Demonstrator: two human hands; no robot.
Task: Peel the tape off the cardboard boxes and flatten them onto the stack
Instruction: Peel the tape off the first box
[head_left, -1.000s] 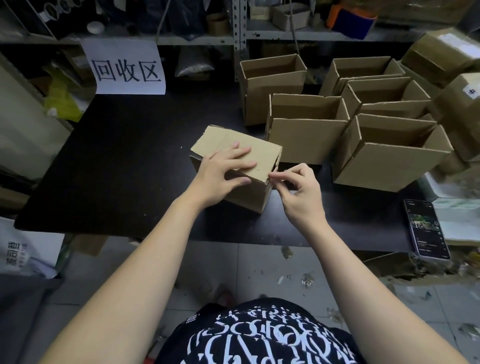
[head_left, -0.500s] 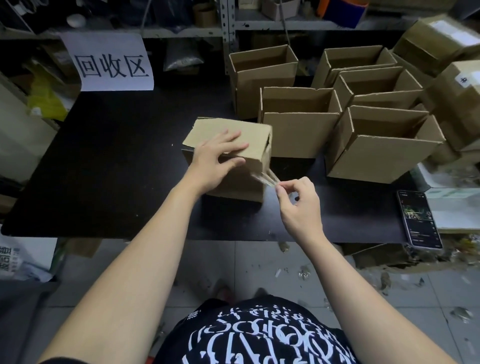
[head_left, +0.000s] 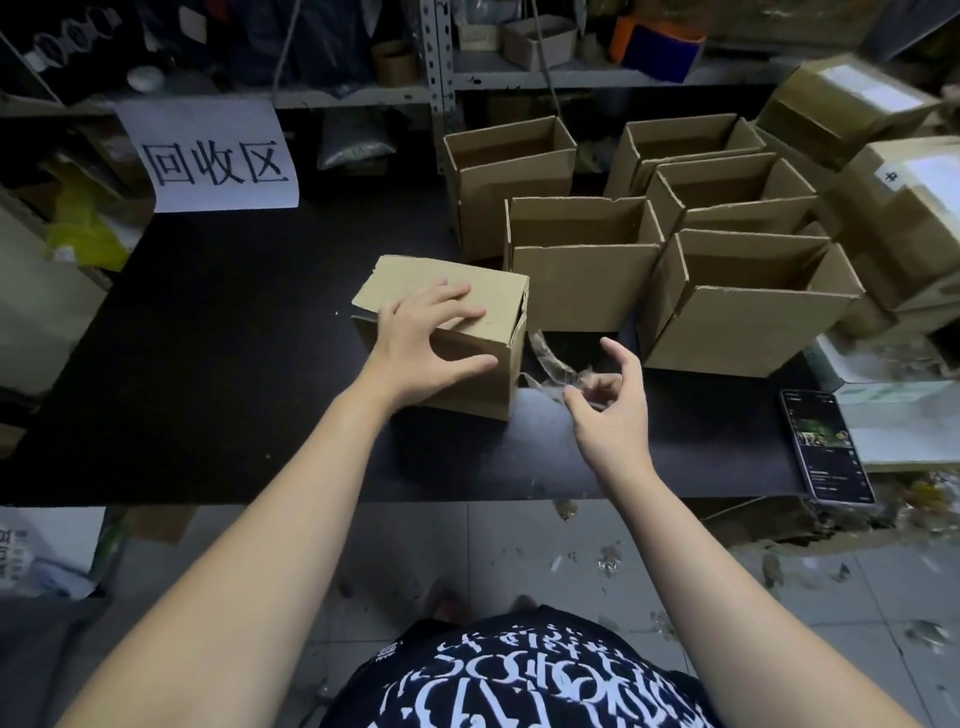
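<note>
A small closed cardboard box (head_left: 467, 364) stands on the black table (head_left: 208, 389). My left hand (head_left: 426, 343) presses on its top with fingers spread, thumb on the near side. A strip of clear tape (head_left: 550, 364) runs from the box's right edge to my right hand (head_left: 608, 405), which pinches the tape's crumpled free end between thumb and fingers, just right of the box. Several open cardboard boxes (head_left: 582, 265) stand behind and to the right.
A phone (head_left: 826, 447) lies screen-up at the table's right front edge. A white paper sign (head_left: 213, 156) hangs at the back left. Taped boxes (head_left: 904, 208) pile up at the far right. Shelves run behind. Tape scraps litter the tiled floor (head_left: 597, 561).
My right hand has pulled the tape away from the box's right edge, down and to the right. The strip is longer now. My left hand stayed on the box top.
</note>
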